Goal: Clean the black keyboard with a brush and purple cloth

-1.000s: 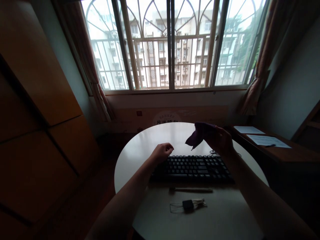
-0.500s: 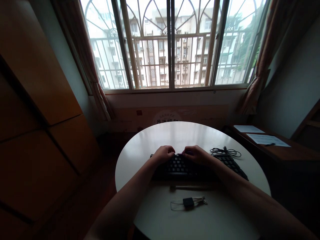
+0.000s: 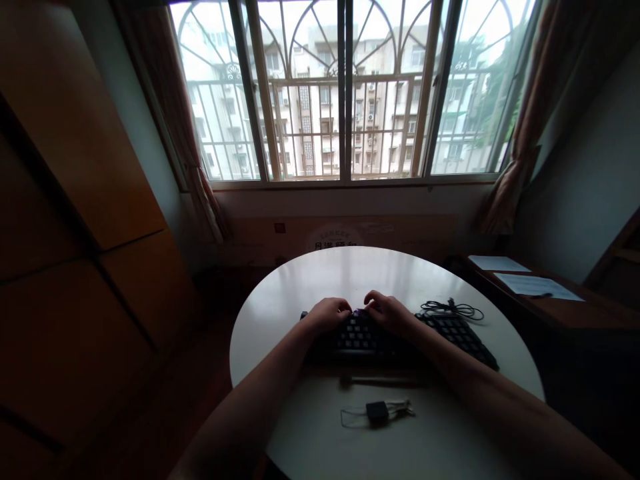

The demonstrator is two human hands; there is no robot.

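A black keyboard (image 3: pixel 357 340) lies across the white round table, partly covered by my hands and forearms. My left hand (image 3: pixel 327 313) rests over its far left part, fingers curled together at the back row of keys. My right hand (image 3: pixel 387 312) is just to the right, index finger arched and fingertips bent down toward the same row. Between the fingertips shows a small dark purple piece (image 3: pixel 359 311), too small to name. What either hand pinches is hidden. In front of the keyboard lie a thin-handled brush-like tool (image 3: pixel 383 382) and a black-bodied wire puller (image 3: pixel 377 413).
A coiled black cable (image 3: pixel 453 309) lies behind the keyboard's right end. The white table (image 3: pixel 280 293) has a rounded edge. To the right, a brown desk (image 3: pixel 545 307) bears paper sheets (image 3: pixel 537 285) and a pen. A wooden cabinet (image 3: pixel 130 280) stands left, a barred window (image 3: pixel 345 100) ahead.
My right hand has lifted its index finger and shifted slightly, uncovering more of the purple piece. The left hand stays nearly in place. The view has tilted slightly.
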